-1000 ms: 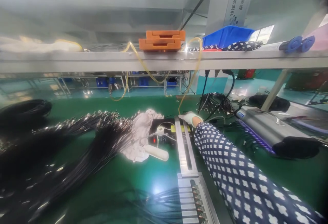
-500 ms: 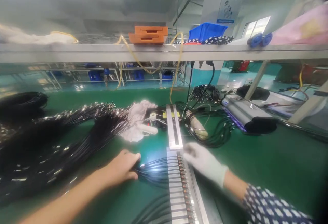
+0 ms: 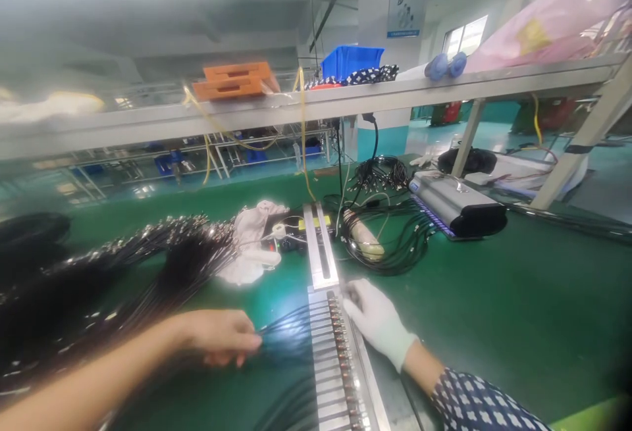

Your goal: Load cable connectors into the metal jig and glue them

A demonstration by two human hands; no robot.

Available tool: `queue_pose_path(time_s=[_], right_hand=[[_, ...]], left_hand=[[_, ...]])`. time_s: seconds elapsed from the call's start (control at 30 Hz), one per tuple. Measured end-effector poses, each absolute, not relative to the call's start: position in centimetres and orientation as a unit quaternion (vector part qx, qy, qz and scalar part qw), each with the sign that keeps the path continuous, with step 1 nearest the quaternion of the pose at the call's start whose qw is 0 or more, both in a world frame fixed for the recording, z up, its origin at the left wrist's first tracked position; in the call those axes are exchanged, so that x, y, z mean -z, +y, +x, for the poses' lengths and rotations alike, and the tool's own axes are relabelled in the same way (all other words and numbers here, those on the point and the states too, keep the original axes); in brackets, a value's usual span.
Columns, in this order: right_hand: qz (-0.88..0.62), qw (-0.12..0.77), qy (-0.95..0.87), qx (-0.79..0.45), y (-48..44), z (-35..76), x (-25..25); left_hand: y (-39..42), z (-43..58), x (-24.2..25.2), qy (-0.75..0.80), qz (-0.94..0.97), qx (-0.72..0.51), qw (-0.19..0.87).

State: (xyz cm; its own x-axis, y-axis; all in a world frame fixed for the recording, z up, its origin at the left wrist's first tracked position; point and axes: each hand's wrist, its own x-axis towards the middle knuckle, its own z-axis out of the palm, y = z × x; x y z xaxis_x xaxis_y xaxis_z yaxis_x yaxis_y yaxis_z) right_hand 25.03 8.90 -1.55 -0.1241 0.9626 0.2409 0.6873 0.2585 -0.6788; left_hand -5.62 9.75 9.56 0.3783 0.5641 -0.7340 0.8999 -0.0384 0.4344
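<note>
My left hand is bare and closed, thumb against fingers, on the ends of a few thin black cables. These cables run right into the slots of a slotted metal fixture. Along the fixture's right side sits a row of small metal cable ends. My right hand, in a white glove, rests at the fixture's upper right edge by the first cable ends. Its fingers are curled together, and what they pinch, if anything, is hidden.
A slotted metal bar extends beyond the fixture. Piled black cables and a white cloth lie left. A grey device with a purple-lit edge stands right, near coiled cables. A shelf beam crosses above the green table.
The view has turned and tilted, shifting the scene left. My left hand has closed its thumb and fingers more tightly around the cables. My right hand stays beside the fixture's top.
</note>
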Motion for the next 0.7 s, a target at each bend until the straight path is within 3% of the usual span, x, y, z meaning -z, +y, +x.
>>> queue_pose_path(time_s=[0.13,0.23,0.5,0.63,0.7], right_hand=[[-0.571,0.327,-0.722,-0.212,9.0,25.2,1.8],[-0.569,0.326,-0.723,-0.218,9.1,25.2,1.8],[-0.567,0.329,-0.723,-0.219,9.0,25.3,1.5],[-0.572,0.324,-0.721,-0.221,9.0,25.3,1.6],[-0.574,0.320,-0.720,-0.224,9.0,25.4,1.6]], left_hand=[[9.4,-5.4,-10.5,0.526,0.718,0.077,0.449],[8.6,-7.3,-8.4,0.539,0.724,0.080,0.422],[7.0,-14.4,-4.1,0.616,0.739,0.087,0.260],[1.7,-12.7,-1.6,0.610,0.783,0.022,0.119],[-2.1,-11.1,0.4,0.597,0.792,-0.007,0.126]])
